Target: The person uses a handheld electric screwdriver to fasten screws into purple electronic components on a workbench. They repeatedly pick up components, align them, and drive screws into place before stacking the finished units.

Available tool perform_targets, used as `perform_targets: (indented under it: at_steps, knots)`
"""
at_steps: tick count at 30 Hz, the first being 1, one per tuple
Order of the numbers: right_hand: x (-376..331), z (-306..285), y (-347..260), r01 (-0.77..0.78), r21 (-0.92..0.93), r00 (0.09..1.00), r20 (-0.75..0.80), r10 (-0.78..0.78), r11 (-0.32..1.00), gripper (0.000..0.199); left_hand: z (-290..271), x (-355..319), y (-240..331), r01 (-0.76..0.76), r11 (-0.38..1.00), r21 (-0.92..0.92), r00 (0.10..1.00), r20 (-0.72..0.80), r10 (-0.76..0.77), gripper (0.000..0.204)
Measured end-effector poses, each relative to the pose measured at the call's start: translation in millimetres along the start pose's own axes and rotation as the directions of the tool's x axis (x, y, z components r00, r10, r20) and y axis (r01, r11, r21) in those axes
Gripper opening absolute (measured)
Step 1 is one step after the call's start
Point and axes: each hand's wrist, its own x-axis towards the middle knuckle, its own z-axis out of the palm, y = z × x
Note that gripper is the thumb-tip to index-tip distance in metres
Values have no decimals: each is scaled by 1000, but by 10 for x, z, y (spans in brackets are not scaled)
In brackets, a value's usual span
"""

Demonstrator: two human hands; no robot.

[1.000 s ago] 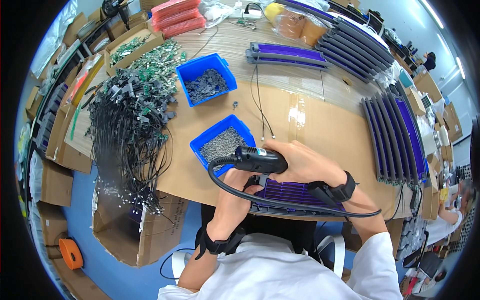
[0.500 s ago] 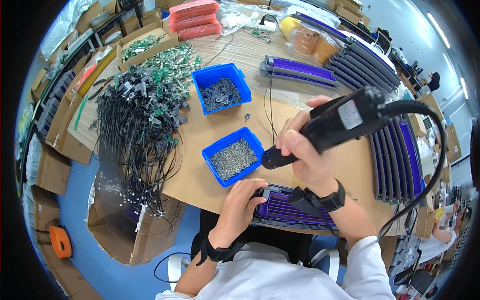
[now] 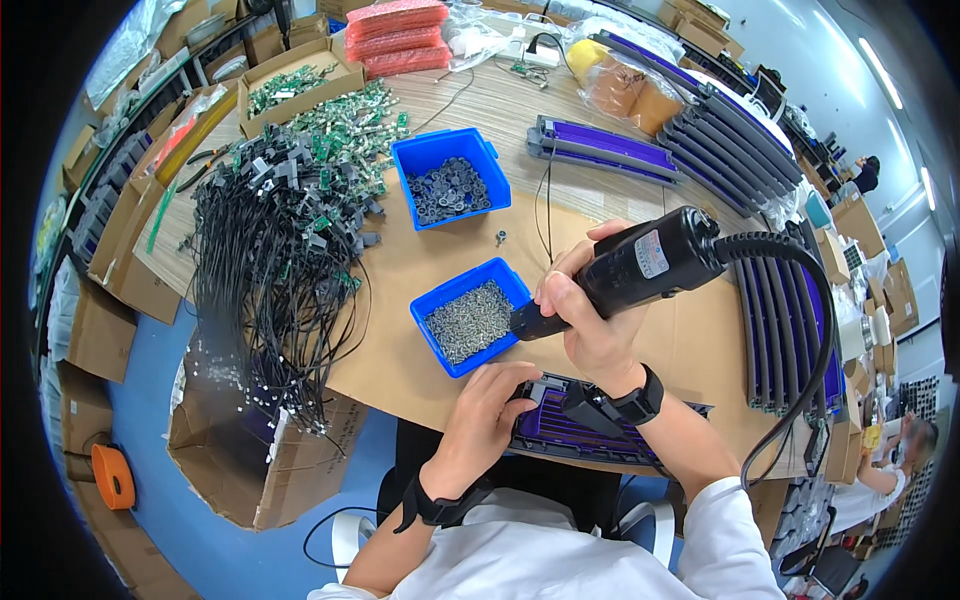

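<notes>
My right hand [image 3: 600,325] is wrapped round a black electric screwdriver [image 3: 635,275] with a thick cable trailing from its rear. Its nose points left and overlaps the right rim of a blue bin of small metal screws [image 3: 468,322]; the bit itself is hidden. Close to the table's front edge, my left hand [image 3: 482,415] grips the left end of a slatted purple-and-black panel [image 3: 570,430], thumb and fingers on its grey corner piece. My right forearm and wristband cover part of that panel. Beyond the screw bin, a second blue bin [image 3: 403,185] contains dark ring-shaped parts.
A heap of black cables [image 3: 260,260] with green circuit boards spreads at the left. Stacks of similar panels [image 3: 775,330] stand at the right, with another panel [image 3: 605,150] farther back. One small part [image 3: 501,238] lies between the bins. An open carton [image 3: 300,470] sits below the cables.
The screwdriver in my right hand has shifted left and its rear end has dropped, so its nose now overlaps the screw bin's rim. My left hand stays on the panel.
</notes>
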Motion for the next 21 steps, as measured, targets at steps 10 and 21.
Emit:
perform_targets:
  at_steps: [10,21]
  knots:
    - [0,4,-6,-9,34,999,-45,11,999,46,30,-9,-8,12,1000,17,998,-64,-10,38]
    - [30,-10,-95,32,208,996,-82,-16,978,47,56,-23,-15,89,990,-106,991,-95,-100,68]
